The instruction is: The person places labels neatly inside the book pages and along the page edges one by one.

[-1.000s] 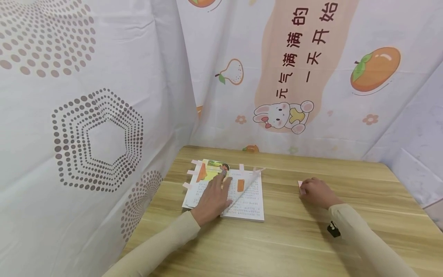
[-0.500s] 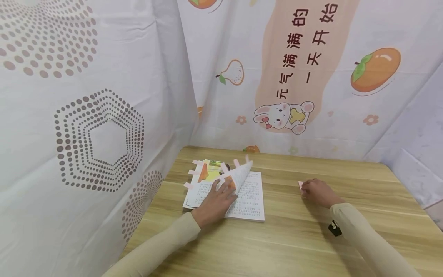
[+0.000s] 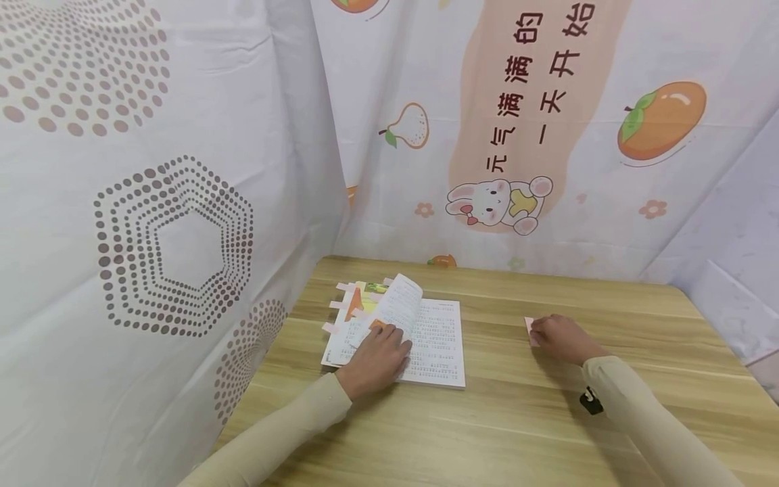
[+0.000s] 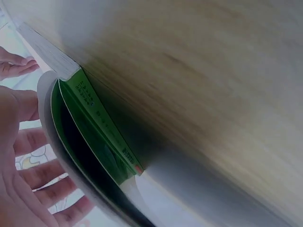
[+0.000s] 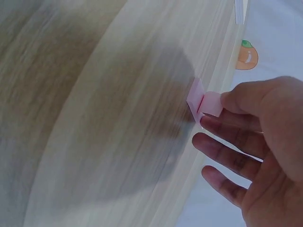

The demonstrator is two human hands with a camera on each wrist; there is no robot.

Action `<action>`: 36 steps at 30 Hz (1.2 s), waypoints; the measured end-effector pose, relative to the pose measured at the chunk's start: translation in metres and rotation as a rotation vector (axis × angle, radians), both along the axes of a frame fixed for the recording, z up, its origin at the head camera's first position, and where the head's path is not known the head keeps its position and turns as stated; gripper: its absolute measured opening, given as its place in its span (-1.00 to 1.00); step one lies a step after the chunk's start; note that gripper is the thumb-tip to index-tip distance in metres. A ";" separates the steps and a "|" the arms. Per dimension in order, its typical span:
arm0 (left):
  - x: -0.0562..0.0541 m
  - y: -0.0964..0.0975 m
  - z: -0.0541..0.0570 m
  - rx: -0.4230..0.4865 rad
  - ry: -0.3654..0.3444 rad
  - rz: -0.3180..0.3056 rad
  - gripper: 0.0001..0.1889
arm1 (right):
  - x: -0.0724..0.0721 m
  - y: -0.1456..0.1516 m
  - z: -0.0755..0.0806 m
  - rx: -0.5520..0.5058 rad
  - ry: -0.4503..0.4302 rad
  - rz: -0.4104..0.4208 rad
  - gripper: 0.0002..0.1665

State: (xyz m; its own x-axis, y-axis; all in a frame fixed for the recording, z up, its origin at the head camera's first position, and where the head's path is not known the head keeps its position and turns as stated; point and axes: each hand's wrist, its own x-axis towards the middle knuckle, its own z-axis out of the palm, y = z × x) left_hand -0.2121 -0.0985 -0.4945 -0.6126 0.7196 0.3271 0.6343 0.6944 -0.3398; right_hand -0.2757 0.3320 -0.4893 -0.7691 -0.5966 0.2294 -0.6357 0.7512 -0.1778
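An open book [image 3: 441, 348] lies at the table's left-middle, pink sticky tabs [image 3: 331, 328] jutting from its edges. My left hand [image 3: 372, 362] rests over the left pages, its fingers on a curved, partly turned page [image 3: 402, 297] that bears an orange patch. In the left wrist view that hand [image 4: 21, 175] has its fingers spread against the book, whose green spine [image 4: 102, 113] shows. To the right, my right hand [image 3: 562, 339] is at a small pink sticky-note pad [image 3: 529, 331]. The right wrist view shows thumb and index finger pinching a pink sticky note [image 5: 212, 104] lifted from the pad [image 5: 194, 97].
The wooden table [image 3: 487, 433] ends at a printed cloth [image 3: 389, 230] behind, and a dotted cloth [image 3: 189, 250] hangs along its left side. A small black item [image 3: 590, 400] shows beside the right sleeve.
The page that lay slanting over the right side has swung up and leftward, its tabs now over the left pages. The left hand's fingers have drawn back slightly; the right hand stays about where it was.
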 end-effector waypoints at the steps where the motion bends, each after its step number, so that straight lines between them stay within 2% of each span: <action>1: -0.001 -0.001 -0.001 0.002 0.006 0.005 -0.83 | 0.000 0.000 0.000 -0.003 -0.005 -0.003 -0.93; 9: -0.002 -0.009 -0.004 -0.038 0.027 0.099 -0.73 | -0.001 -0.001 0.001 0.021 -0.006 -0.052 -0.99; 13: -0.002 -0.013 -0.003 -0.036 0.047 0.114 -0.73 | -0.001 -0.001 0.002 0.031 -0.003 -0.073 -0.92; 16: -0.003 -0.014 -0.003 -0.024 0.039 0.079 -0.70 | -0.001 -0.002 0.002 0.028 -0.009 -0.084 -0.91; 22: -0.001 -0.011 0.001 0.016 -0.112 0.007 -0.59 | -0.003 -0.004 0.000 0.018 -0.008 -0.100 -0.92; 25: 0.000 -0.009 0.001 0.010 -0.151 -0.010 -0.57 | -0.003 -0.004 0.000 0.014 -0.005 -0.109 -0.95; 27: 0.000 -0.009 0.000 -0.010 -0.152 -0.011 -0.57 | -0.003 -0.004 0.001 0.011 -0.006 -0.114 -0.94; 30: -0.001 -0.009 -0.001 -0.040 -0.118 -0.025 -0.61 | -0.002 -0.005 0.001 0.008 -0.002 -0.109 -0.90; 36: -0.001 -0.007 -0.001 -0.050 -0.071 -0.090 -0.75 | 0.000 -0.003 0.001 0.006 -0.003 -0.105 -0.88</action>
